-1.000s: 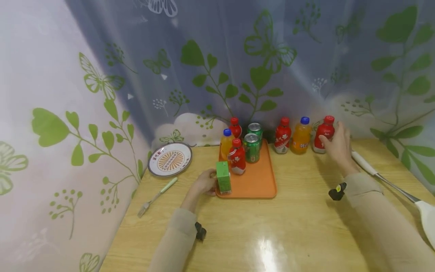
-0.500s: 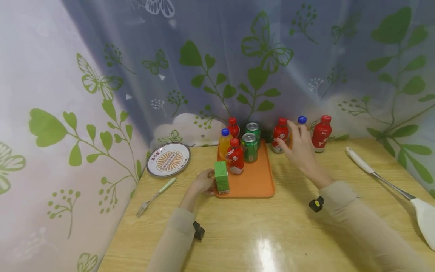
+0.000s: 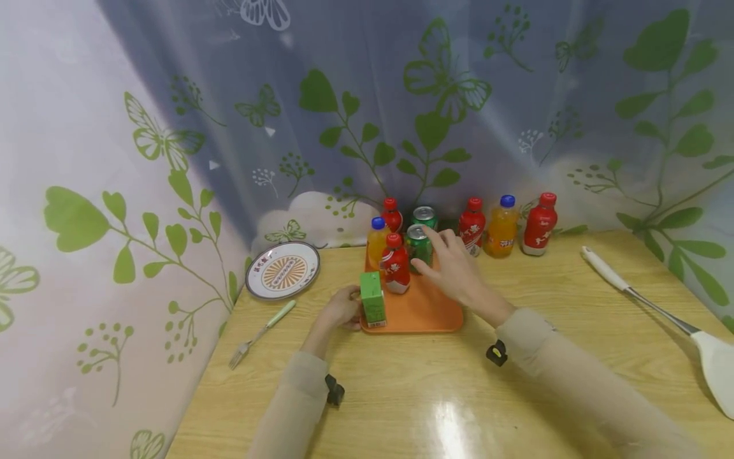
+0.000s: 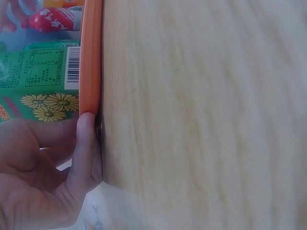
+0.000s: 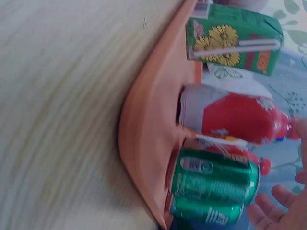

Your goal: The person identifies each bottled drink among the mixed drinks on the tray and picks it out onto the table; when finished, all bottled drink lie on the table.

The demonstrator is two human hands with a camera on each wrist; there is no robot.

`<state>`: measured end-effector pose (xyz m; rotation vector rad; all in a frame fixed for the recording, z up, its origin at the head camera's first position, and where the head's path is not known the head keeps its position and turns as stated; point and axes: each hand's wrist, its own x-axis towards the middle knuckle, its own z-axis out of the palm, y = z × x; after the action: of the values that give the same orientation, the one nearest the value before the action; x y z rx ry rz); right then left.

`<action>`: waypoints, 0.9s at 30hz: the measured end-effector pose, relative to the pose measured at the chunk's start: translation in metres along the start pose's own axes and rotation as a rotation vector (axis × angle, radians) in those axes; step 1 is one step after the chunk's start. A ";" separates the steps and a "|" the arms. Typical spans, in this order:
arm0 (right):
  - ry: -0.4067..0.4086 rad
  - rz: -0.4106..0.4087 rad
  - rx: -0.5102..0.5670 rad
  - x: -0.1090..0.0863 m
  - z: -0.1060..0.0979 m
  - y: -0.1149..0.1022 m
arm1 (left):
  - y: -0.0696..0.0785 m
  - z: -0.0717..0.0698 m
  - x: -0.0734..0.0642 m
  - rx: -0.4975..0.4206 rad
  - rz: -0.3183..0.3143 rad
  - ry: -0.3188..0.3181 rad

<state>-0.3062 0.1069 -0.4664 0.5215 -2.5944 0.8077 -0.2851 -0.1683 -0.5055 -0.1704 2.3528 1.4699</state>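
In the head view my left hand [image 3: 343,308] is at the front left corner of the orange tray [image 3: 438,322]. The left wrist view shows its fingers gripping the tray rim, close beside a green drink carton [image 3: 373,298] standing on the tray. My right hand [image 3: 455,268] hovers over the tray with thumb and fingers spread, near a green can [image 3: 419,247] and a red bottle [image 3: 395,264]. It holds nothing. Behind these stand a second green can [image 3: 424,215], an orange drink bottle [image 3: 376,241] and another red bottle [image 3: 392,215].
Right of the tray stand a red bottle [image 3: 472,224], an orange drink bottle [image 3: 501,227] and another red bottle [image 3: 539,224]. A white-ended spatula [image 3: 659,309] lies far right. At left are a plate [image 3: 283,270] and a fork [image 3: 262,333]. A patterned curtain hangs behind.
My right hand has moved left, from the rightmost red bottle past the orange drink bottle to above the tray. The left hand has stayed at the tray corner.
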 end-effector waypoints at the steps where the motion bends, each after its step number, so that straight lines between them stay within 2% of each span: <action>1: -0.010 -0.003 -0.001 0.000 0.003 -0.002 | 0.000 0.000 0.000 0.000 0.002 0.000; 15: -0.078 -0.001 -0.042 0.005 0.036 -0.016 | -0.001 -0.001 -0.001 0.000 0.016 -0.003; 27: -0.005 0.046 -0.096 0.009 0.054 -0.023 | -0.003 0.000 0.001 0.001 0.018 0.001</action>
<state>-0.3168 0.0549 -0.4934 0.4379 -2.6437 0.6925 -0.2848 -0.1696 -0.5081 -0.1506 2.3617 1.4777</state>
